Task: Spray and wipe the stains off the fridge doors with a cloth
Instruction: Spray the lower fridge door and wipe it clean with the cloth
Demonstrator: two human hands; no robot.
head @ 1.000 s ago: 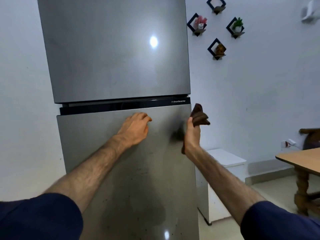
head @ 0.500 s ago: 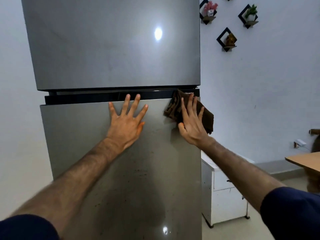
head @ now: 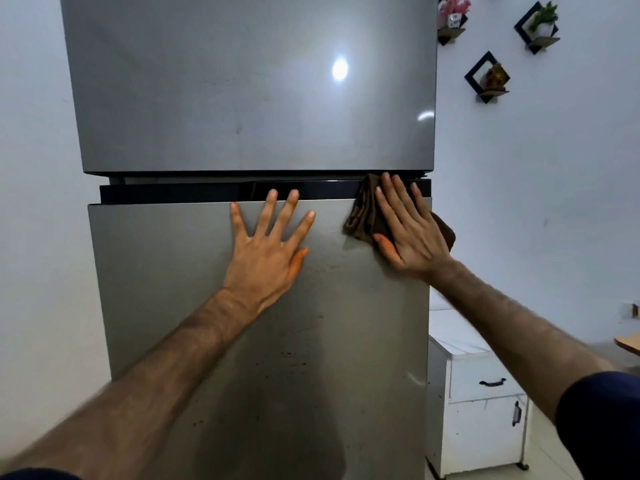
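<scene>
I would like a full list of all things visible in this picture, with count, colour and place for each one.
upper fridge door: one, grey, top centre
lower fridge door: one, grey with dark specks, centre
black strip: one, between the doors
cloth: one, brown, top right corner of lower door
wall shelves: three, black frames, upper right wall
cabinet: one, white, right of fridge
wooden table: one, brown, only its edge shows, far right
left hand: flat on lower door, fingers spread
right hand: flat, presses the cloth

white wall [head: 554, 202], white cabinet [head: 485, 410], wall shelves [head: 487, 77]
</scene>
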